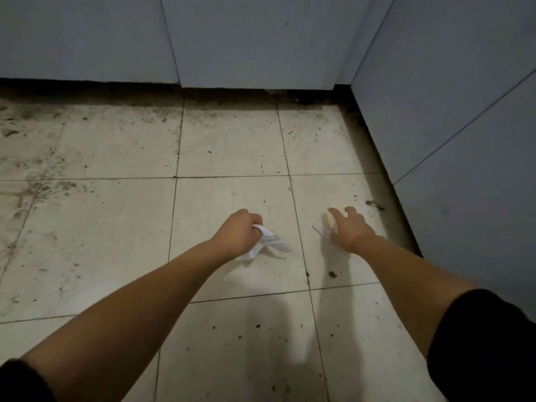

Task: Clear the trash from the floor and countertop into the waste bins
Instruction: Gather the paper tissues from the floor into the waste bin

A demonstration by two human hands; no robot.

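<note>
My left hand (pixel 239 230) is closed around a crumpled white paper scrap (pixel 269 245), which hangs from the fist just above the tiled floor (pixel 116 242). My right hand (pixel 349 227) reaches down near the right cabinet and its fingers wrap over a pale cream wad in a clear plastic wrapper (pixel 326 221) lying on the floor. Part of that wrapper is hidden under the fingers. No waste bin is in view.
Grey cabinet fronts (pixel 246 39) close off the far side and another grey cabinet front (pixel 464 126) the right side, meeting in a corner. Dark grime and crumbs (pixel 34 134) cover the tiles along the cabinet base. A small dark speck (pixel 332 274) lies near my right forearm.
</note>
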